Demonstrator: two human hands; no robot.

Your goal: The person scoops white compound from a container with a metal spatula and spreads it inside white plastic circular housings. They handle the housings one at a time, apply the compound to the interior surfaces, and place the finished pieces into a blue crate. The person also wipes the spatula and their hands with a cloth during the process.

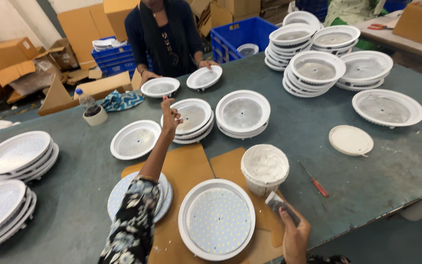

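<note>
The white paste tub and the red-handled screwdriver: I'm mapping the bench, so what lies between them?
Nothing: in the head view, only bare grey-green table separates the white paste tub from the red-handled screwdriver to its right.

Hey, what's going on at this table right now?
A person works at a green table covered with stacks of round white light housings. Their left hand reaches out over a stack of housings, while the right hand holds a flat scraper near a tub of white paste. An LED panel fixture lies before them. Across the table, another person's hands rest on two housings.
</note>
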